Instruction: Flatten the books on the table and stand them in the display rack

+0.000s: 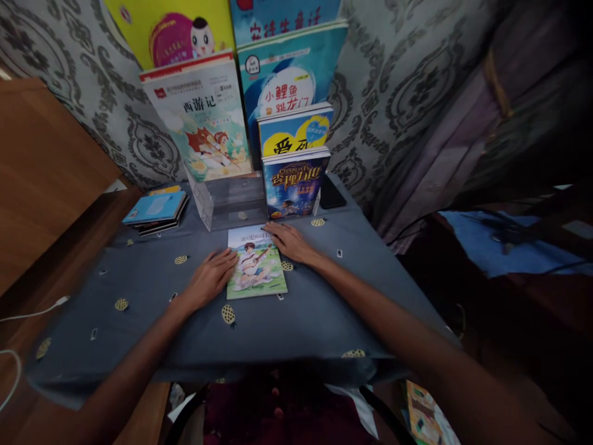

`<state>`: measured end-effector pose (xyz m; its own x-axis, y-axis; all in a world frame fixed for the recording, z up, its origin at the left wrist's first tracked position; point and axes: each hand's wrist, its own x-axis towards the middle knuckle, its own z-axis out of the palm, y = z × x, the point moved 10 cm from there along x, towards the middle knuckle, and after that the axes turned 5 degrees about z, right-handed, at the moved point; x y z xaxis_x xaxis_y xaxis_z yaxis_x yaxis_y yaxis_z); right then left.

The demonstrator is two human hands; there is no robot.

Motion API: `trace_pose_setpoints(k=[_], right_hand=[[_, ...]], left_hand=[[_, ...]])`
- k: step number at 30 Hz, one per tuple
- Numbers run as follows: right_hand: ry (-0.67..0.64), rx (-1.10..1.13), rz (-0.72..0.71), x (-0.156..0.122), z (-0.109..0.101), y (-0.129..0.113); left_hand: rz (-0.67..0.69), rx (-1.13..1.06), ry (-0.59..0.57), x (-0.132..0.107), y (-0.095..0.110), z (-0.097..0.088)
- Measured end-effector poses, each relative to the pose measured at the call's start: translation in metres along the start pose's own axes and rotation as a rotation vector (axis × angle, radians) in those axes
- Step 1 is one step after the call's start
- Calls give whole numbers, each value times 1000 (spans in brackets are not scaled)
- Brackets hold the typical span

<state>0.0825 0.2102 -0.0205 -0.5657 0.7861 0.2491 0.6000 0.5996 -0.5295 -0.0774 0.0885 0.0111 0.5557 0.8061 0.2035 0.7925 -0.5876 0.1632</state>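
Note:
A thin picture book (256, 264) with a green cover and a child with a guitar lies flat on the grey-blue tablecloth (296, 321). My left hand (212, 276) rests with fingers stretched out against the book's left edge. My right hand (290, 240) lies flat with fingers spread on the book's upper right corner. Just behind the book stands a clear plastic book holder (229, 201) with a dark blue book (294, 182) upright in its right side.
More children's books (204, 117) lean upright behind the holder against the patterned wall. A small stack of books (156, 212) lies at the table's far left. A black phone (331, 194) lies at the far right. A white cable (32, 314) runs off the left.

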Motion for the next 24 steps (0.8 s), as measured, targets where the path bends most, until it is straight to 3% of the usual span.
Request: trace_pose_setpoints(k=[6, 11, 16, 24], right_hand=[[-34, 94, 10, 4, -5, 6], [-34, 208, 17, 8, -9, 11], [-39, 246, 14, 9, -9, 12], [-45, 146, -18, 10, -4, 11]], left_hand=[[-3, 38, -22, 72, -15, 15], [97, 48, -36, 103, 9, 27], [188, 4, -71, 104, 34, 32], [316, -81, -106, 79, 63, 30]])
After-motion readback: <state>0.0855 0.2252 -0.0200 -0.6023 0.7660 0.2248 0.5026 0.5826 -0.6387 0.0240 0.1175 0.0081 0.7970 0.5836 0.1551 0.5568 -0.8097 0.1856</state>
